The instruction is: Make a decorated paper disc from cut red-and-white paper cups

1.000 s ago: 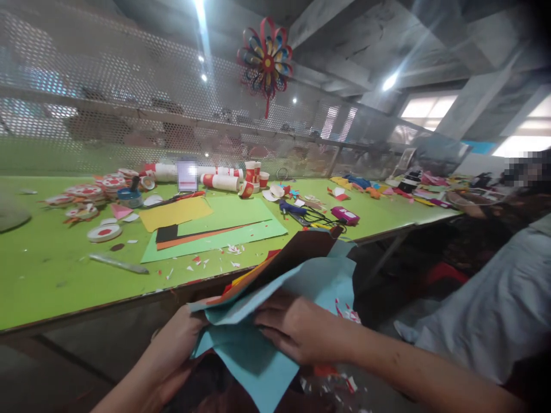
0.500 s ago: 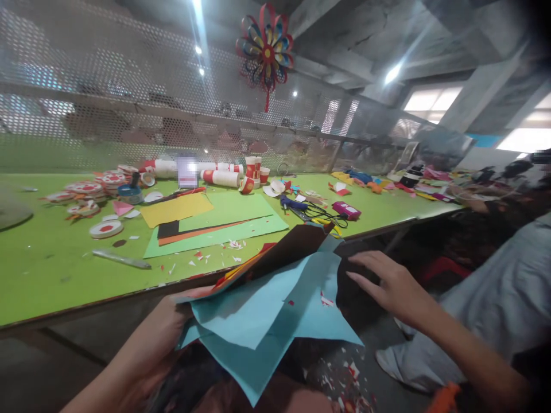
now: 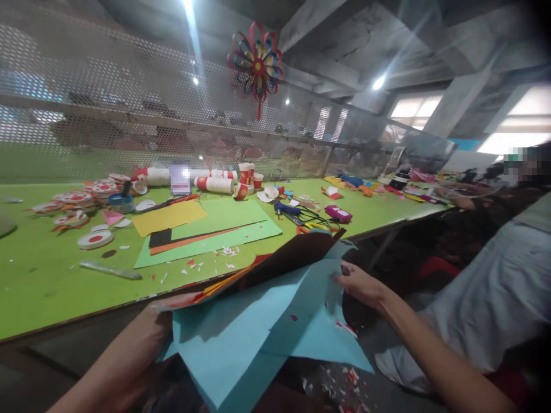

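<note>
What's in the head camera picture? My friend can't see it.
A person's left hand holds a bunch of coloured paper, blue sheets in front, while the right hand touches their edge. Behind is a green table with a yellow sheet and red-and-white cups, a flower decoration above.

no text could be read; white marking on purple box (image 3: 338, 214) and print on paper cups (image 3: 247, 172) were too small.

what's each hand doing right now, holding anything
Left hand: closed, holding the left end of the paper stack.
Right hand: closed, fingertips pinching the right edge of blue paper.
</note>
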